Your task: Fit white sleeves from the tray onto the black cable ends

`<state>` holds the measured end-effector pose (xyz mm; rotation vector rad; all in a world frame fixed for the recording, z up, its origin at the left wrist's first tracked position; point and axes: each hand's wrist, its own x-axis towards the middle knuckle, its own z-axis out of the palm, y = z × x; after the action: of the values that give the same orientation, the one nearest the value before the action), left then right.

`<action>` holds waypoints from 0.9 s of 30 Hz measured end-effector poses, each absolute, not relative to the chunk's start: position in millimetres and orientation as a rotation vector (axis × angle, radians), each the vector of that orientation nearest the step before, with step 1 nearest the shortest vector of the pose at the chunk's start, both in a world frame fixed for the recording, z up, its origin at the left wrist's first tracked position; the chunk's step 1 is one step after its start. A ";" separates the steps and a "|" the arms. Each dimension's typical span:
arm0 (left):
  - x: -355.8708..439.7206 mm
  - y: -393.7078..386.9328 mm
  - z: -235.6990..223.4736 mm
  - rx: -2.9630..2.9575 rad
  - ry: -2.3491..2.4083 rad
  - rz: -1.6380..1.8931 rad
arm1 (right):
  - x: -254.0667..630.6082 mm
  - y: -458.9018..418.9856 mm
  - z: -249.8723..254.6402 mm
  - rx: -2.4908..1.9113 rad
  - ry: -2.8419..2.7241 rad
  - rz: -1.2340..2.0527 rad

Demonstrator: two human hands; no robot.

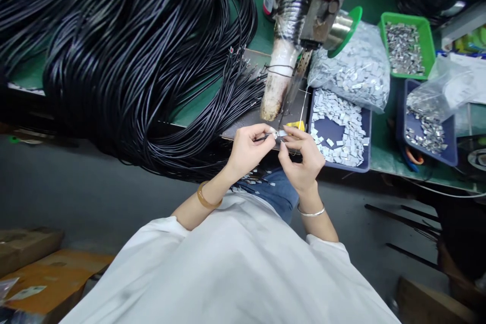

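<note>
My left hand [250, 149] pinches the end of a thin black cable [261, 137] between thumb and fingers. Close beside it, my right hand [302, 156] is closed on a small white rectangular piece [281, 133], at the cable's tip. Whether the piece and the cable touch I cannot tell. Just above both hands hangs a soldering rig with a solder wire spool [340, 28] on a green rim. A blue tray [366, 129] of similar small white pieces stands right of my right hand. Left of my hands lies a big bundle of black cables [159, 61].
A stained, wrapped duct [279, 76] hangs low over the dark work plate [237, 124]. Behind the blue tray lies a plastic bag [353, 71] of white pieces. Farther right stand a green tray [428, 45] and a second blue tray [450, 136] of metal parts. Several finished-looking cable ends [258, 178] hang over my lap.
</note>
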<state>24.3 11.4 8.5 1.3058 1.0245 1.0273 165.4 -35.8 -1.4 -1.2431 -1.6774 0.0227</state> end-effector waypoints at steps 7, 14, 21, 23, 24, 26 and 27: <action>23.9 11.2 12.8 1.289 1.011 1.037 | 164.1 -34.7 0.5 -1.222 -1.646 0.018; 22.1 8.6 5.7 1.368 1.008 0.967 | 168.5 -40.9 -0.7 -1.252 -1.648 0.044; -17.5 -13.3 12.3 1.755 1.069 0.631 | 186.3 -39.4 5.4 -1.288 -1.324 0.149; -45.1 -25.2 11.6 1.707 1.152 0.609 | 192.8 -38.9 2.8 -1.287 -1.233 0.152; -61.4 -31.8 9.3 1.631 1.173 0.560 | 195.6 -38.7 1.2 -1.285 -1.203 0.156; -96.5 -46.9 -1.5 1.581 1.196 0.342 | 199.7 -38.3 -1.9 -1.282 -1.160 0.179; -114.1 -55.5 -10.5 1.634 1.173 0.140 | 201.0 -38.1 -3.2 -1.286 -1.140 0.193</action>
<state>-114.1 -55.5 -10.5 1.6339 1.1728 0.1405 201.0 -38.1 -3.2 -1.2858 -1.1395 0.1929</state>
